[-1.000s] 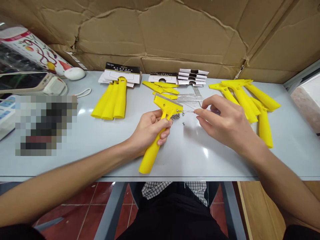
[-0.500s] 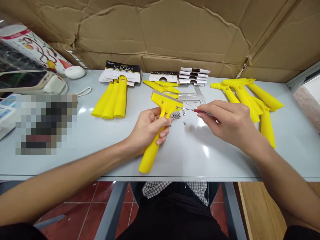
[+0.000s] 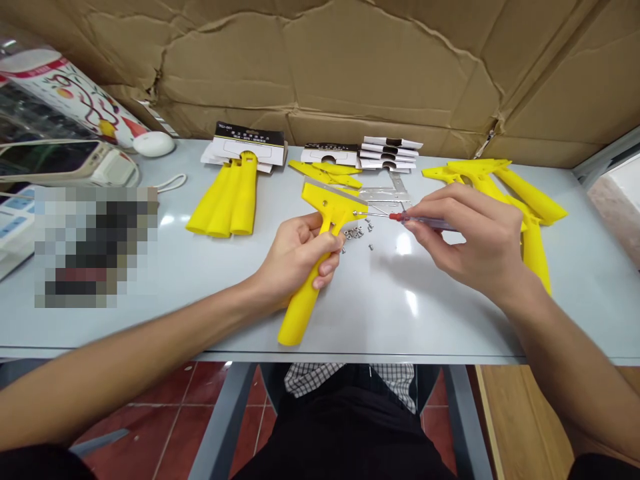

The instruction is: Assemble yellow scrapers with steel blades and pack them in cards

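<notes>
My left hand (image 3: 305, 257) is wrapped round the neck of a yellow scraper (image 3: 299, 310), its head tilted up and away from me. A metal strip (image 3: 333, 190) runs along the head's far edge. Between the fingertips of my right hand (image 3: 470, 237) is a screwdriver (image 3: 395, 216) with a red collar and a clear handle. Its thin shaft points left, and its tip meets a small screw (image 3: 355, 213) at the head's right end. Several loose screws (image 3: 356, 233) lie on the table just beyond my left hand. Metal plates (image 3: 385, 194) lie behind the scraper head.
Yellow handles (image 3: 243, 200) with header cards (image 3: 249, 141) stand back left. More scrapers (image 3: 535, 193) are piled at right. Yellow head pieces (image 3: 325, 175) and folded cards (image 3: 390, 153) lie at the back, before a cardboard wall (image 3: 380, 67). A white mouse (image 3: 153, 143) sits far left.
My right hand has slid back a little along the screwdriver, showing more of its handle. The screwdriver's tip stays at the screw. My left hand keeps the scraper in nearly the same place.
</notes>
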The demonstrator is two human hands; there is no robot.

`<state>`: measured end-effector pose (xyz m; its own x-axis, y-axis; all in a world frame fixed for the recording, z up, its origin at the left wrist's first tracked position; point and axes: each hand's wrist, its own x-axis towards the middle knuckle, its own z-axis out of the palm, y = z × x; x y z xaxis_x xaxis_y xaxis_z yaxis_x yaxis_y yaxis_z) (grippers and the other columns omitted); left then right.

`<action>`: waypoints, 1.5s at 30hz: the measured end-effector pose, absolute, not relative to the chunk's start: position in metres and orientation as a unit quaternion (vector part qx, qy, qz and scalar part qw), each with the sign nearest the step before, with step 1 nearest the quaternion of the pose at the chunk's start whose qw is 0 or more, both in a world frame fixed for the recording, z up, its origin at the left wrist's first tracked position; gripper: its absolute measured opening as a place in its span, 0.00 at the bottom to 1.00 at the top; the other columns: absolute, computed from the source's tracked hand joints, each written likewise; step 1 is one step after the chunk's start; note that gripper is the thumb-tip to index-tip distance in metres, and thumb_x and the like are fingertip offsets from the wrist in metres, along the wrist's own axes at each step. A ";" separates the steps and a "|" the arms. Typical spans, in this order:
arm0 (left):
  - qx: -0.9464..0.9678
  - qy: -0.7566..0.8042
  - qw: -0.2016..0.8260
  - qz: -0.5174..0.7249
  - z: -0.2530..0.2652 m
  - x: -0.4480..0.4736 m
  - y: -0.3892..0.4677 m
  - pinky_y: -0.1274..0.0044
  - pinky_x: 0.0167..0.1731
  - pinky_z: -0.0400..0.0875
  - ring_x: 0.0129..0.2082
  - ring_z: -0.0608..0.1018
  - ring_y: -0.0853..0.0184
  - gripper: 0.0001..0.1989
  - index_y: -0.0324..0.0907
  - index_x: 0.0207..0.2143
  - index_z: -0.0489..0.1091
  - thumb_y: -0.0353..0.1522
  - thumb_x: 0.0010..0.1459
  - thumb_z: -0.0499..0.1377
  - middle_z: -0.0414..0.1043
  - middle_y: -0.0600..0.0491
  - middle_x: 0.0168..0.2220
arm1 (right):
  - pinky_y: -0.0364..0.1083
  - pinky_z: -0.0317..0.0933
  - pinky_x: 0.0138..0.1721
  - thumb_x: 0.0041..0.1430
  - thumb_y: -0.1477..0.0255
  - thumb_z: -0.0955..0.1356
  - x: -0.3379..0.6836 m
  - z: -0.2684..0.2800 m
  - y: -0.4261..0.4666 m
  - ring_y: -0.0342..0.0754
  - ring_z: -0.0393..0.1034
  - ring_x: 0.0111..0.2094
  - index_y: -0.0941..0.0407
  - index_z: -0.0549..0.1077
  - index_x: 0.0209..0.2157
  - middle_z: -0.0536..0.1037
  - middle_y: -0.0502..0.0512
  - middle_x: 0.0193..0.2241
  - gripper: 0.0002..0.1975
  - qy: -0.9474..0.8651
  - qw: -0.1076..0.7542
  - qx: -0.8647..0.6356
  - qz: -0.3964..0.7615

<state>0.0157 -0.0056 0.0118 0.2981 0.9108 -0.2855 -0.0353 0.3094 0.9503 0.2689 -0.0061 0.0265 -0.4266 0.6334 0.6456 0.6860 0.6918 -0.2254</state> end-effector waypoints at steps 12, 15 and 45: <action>0.462 0.462 0.673 0.347 0.011 0.015 -0.008 0.82 0.11 0.55 0.10 0.60 0.77 0.08 0.42 0.31 0.65 0.32 0.55 0.63 0.61 0.62 0.15 | 0.46 0.64 0.29 0.70 0.72 0.68 0.268 0.024 -0.007 0.45 0.72 0.28 0.54 0.74 0.39 0.79 0.52 0.31 0.03 -0.850 0.352 -0.388 -0.057; 0.463 0.457 0.682 0.333 0.013 0.016 -0.011 0.82 0.11 0.56 0.10 0.60 0.77 0.08 0.43 0.31 0.65 0.32 0.55 0.64 0.61 0.62 0.15 | 0.45 0.60 0.25 0.72 0.68 0.67 0.268 0.019 -0.006 0.44 0.69 0.22 0.54 0.75 0.39 0.79 0.49 0.25 0.07 -0.850 0.324 -0.409 -0.080; 0.433 0.472 0.685 0.348 0.012 0.019 -0.006 0.83 0.10 0.54 0.11 0.58 0.78 0.08 0.42 0.28 0.65 0.31 0.53 0.64 0.60 0.61 0.15 | 0.45 0.56 0.27 0.65 0.73 0.67 0.275 0.029 -0.003 0.44 0.64 0.24 0.52 0.83 0.47 0.76 0.50 0.26 0.13 -0.889 0.272 -0.369 -0.002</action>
<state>0.0188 -0.0056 0.0125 0.3122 0.8850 -0.3455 -0.0678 0.3835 0.9211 0.2755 -0.0033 0.0290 -0.5801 0.6543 0.4851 0.6566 0.7281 -0.1968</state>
